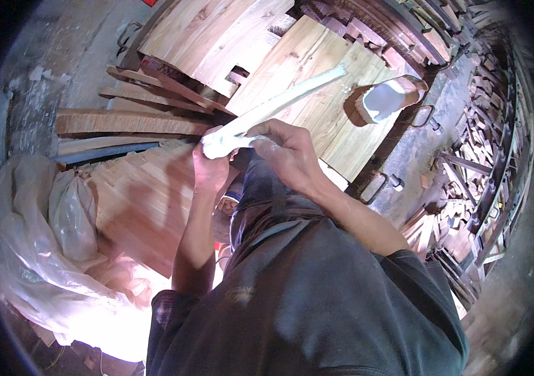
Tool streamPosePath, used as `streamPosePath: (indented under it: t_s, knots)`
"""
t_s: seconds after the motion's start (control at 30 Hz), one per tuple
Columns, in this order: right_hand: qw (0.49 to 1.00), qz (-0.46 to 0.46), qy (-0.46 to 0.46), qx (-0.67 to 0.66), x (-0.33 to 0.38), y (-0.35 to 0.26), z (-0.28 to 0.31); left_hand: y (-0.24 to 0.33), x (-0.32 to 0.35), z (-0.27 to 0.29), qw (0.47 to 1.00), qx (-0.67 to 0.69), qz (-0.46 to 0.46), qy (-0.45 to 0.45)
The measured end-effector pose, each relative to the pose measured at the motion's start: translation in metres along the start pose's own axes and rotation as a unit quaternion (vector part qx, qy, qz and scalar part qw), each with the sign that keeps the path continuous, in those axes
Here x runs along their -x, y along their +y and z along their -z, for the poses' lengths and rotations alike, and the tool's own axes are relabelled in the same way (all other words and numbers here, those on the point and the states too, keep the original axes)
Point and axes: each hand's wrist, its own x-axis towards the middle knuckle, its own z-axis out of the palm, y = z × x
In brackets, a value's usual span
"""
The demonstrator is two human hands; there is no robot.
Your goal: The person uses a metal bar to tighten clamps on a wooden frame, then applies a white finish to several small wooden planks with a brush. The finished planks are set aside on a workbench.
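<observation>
A pale wooden strip [285,100], its surface bright white in the light, slants up and to the right from my hands over a wooden panel. My left hand [211,170] is closed around the strip's near end. Beside it, my right hand [289,156] is closed in a pinch, fingertips at a short whitish piece [245,142] against the strip's lower end. Whether that piece is separate from the strip, I cannot tell. A cut-open container [385,102] with white stuff inside stands on the panel [307,56] to the right.
Several boards [132,122] fan out at the left, above another wood panel [148,188]. Crumpled clear plastic sheeting [41,219] lies at the lower left. Metal handles [376,187] line a grey edge at the right, with heaped wood offcuts [467,169] beyond.
</observation>
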Motion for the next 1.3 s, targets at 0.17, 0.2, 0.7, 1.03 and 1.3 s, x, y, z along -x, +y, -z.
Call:
streamPosePath:
  t_s: [0.17, 0.2, 0.7, 1.03, 1.3]
  knots:
    - [0.973, -0.169, 0.108, -0.115, -0.017, 0.014, 0.05, 0.014, 0.005, -0.005, 0.987, -0.155, -0.024, 0.027]
    - [0.977, -0.156, 0.141, -0.038, -0.026, 0.042, 0.076, 0.011, 0.006, -0.003, 0.989, -0.144, -0.018, 0.034]
    - [0.848, 0.064, 0.263, 0.456, -0.078, 0.11, 0.208, 0.005, 0.003, 0.002, 0.986, -0.164, 0.003, 0.028]
    - [0.858, 0.12, 0.206, 0.456, -0.062, 0.103, 0.191, 0.005, -0.001, 0.007, 0.979, -0.199, 0.004, 0.033]
    - [0.826, 0.087, 0.224, 0.51, -0.086, 0.097, 0.229, 0.009, -0.002, 0.006, 0.983, -0.181, -0.005, 0.032]
